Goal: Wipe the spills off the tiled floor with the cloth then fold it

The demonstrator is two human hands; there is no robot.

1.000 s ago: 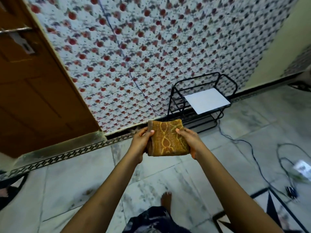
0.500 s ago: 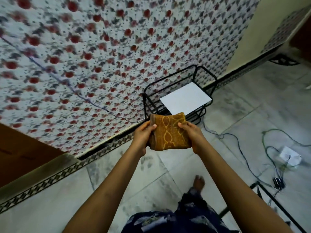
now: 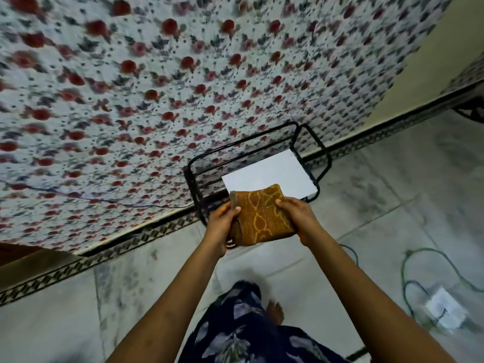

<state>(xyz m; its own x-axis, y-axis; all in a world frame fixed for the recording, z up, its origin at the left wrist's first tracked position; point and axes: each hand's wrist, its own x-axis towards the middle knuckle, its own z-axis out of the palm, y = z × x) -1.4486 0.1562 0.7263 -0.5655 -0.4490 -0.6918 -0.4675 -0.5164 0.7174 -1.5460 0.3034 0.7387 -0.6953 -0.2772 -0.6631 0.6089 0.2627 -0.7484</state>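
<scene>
A brown cloth (image 3: pixel 260 214) with a yellow pattern is folded into a small thick square and held in the air in front of me. My left hand (image 3: pixel 221 226) grips its left edge, thumb on top. My right hand (image 3: pixel 298 218) holds its right edge. The cloth hangs just in front of a black wire rack (image 3: pixel 313 145) with a white board (image 3: pixel 275 171) on it. The grey marble tiled floor (image 3: pixel 379 205) lies below, with faint dark smudges.
A floral-tiled wall (image 3: pixel 183 87) runs behind the rack, with a patterned skirting (image 3: pixel 78 260). Cables (image 3: pixel 419 258) and a white adapter (image 3: pixel 445 307) lie on the floor at the right. My bare foot (image 3: pixel 275 311) and dark floral clothing (image 3: pixel 248 336) are below.
I have moved right along the wall: the wooden door has left the view and the wire rack is now directly behind the cloth. Both hands keep the same hold on the folded cloth.
</scene>
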